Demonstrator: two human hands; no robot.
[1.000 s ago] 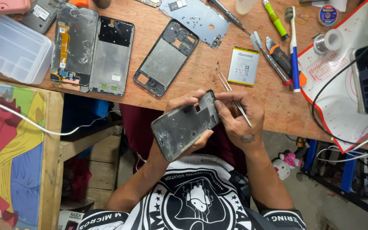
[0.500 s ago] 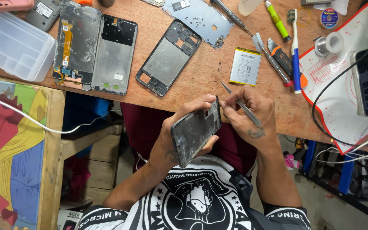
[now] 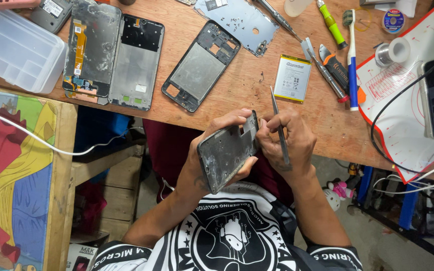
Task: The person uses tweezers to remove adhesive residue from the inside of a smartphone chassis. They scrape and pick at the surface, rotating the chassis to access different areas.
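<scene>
A grey phone frame (image 3: 227, 150) is gripped by the left hand (image 3: 212, 150) just off the desk (image 3: 242, 95) near edge, above open floor, while tweezers (image 3: 279, 125) are pinched in the right hand (image 3: 285, 143) beside its upper corner.

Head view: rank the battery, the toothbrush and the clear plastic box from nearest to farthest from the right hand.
From the right hand:
1. Battery, on the bench just above the hand.
2. Toothbrush, farther up and to the right.
3. Clear plastic box, at the far left edge of the bench.
</scene>
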